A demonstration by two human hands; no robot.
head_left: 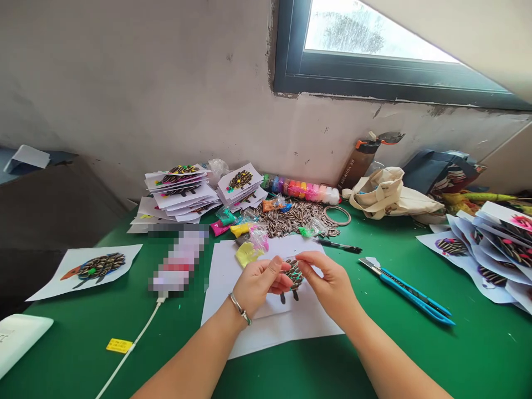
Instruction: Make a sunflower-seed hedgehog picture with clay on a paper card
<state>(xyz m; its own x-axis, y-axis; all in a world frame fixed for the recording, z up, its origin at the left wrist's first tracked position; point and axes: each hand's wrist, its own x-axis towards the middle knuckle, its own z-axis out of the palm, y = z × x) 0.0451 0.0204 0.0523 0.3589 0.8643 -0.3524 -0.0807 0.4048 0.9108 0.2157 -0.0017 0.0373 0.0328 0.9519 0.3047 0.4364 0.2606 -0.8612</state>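
On the green tabletop a blue box cutter lies right of centre, a black pen just beyond it. Further back — a heap of sunflower seeds, a row of coloured clay tubs, stacks of finished cards. A brown bottle leans on the wall beside a cloth bag. A white cable runs at left.

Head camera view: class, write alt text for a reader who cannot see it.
Two bare hands, left hand and right hand, meet over a seed-covered hedgehog picture on white paper, on a green table. Behind lie loose sunflower seeds; a blue utility knife lies right.
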